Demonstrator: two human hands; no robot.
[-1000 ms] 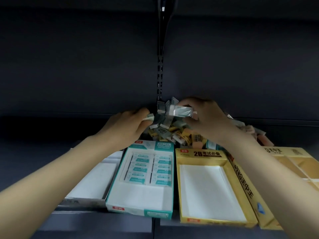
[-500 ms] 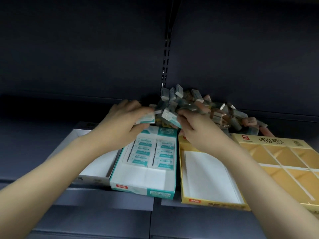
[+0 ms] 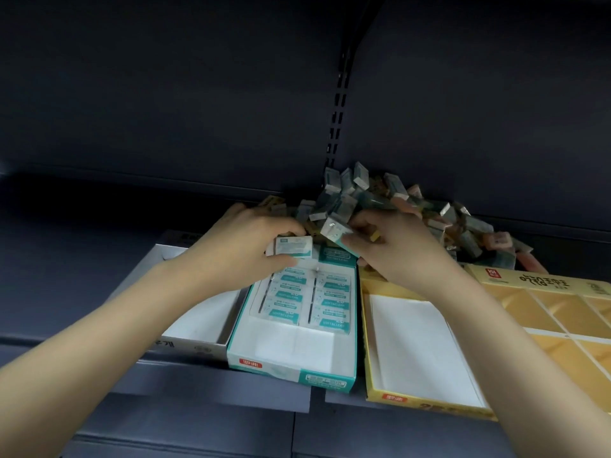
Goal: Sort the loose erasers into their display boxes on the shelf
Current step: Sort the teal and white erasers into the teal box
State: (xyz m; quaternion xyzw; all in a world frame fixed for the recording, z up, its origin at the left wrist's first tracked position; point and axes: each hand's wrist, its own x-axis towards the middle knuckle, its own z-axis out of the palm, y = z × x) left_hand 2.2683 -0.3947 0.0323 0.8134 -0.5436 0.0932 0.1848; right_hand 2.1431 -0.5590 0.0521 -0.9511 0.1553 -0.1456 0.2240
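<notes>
Erasers (image 3: 390,206) heaped, teal-and-white wrappers, one in each of the hands

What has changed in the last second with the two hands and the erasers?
Both hands came back from the eraser pile toward the teal box. The left hand now holds a teal-wrapped eraser over the box's back end; the right hand pinches another eraser beside it. The boxes and the packed rows did not visibly change.

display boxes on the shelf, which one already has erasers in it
The teal-edged box, second from left, holds two columns of teal-labelled erasers at its back. The white box, plain yellow box and divided gold box show only bare bottoms.
</notes>
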